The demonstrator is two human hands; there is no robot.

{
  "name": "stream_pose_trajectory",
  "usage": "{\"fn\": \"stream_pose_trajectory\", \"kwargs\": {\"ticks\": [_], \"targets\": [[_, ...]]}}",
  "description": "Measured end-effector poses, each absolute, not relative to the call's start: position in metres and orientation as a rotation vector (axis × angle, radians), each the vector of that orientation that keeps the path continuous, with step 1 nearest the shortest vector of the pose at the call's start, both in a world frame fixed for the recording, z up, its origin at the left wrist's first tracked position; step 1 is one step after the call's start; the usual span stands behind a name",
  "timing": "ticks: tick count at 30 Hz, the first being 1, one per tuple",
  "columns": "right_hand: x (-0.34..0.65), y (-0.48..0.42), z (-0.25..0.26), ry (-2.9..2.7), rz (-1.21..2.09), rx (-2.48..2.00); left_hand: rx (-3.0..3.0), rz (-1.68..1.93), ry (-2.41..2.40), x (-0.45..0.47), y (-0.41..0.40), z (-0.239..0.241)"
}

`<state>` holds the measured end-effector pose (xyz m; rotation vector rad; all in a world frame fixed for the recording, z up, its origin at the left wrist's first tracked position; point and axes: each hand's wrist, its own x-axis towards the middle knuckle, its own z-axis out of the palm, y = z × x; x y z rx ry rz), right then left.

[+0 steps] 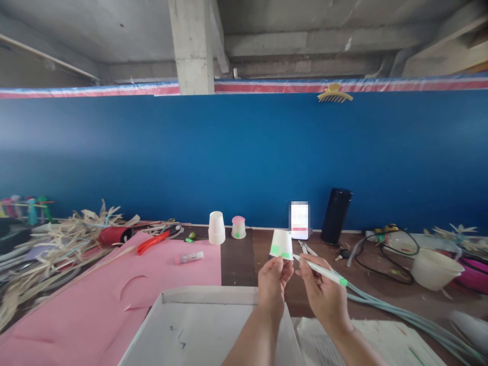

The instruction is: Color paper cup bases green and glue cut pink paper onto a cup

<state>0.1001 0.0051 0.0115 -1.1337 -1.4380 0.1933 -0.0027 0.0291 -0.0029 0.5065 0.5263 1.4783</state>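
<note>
At far left: one pink sheet (76, 315). Along its rear edge: one red cylinder (109, 235), on its side; one red-handled tool (154, 242). On the sheet: one small tube (189, 257). Next, in front: one white tray (209, 296). Behind it: white cupware (216, 227), inverted, single or nested, count not determinable; one pink-topped cup (238, 229). At center, above the brown table (237, 264): one green-patched cup (282, 241), narrow end up, in the left hand (271, 279), fingers clamped on the rim. Behind: one phone (300, 218), upright. In the right hand (322, 290): one white pen (324, 270), fingers clamped around the barrel, tip beside the cup, contact not determinable. Farther right: one black canister (336, 216); one translucent bowl (434, 270).
</note>
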Motion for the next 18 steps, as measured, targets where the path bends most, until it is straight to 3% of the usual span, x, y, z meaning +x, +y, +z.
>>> {"fn": "stream_pose_trajectory", "kwargs": {"ticks": [18], "targets": [[0.0992, 0.0031, 0.0161, -1.525, 0.122, -1.237, 0.719, 1.444, 0.684, 0.0042, 0.0324, -0.0041]]}}
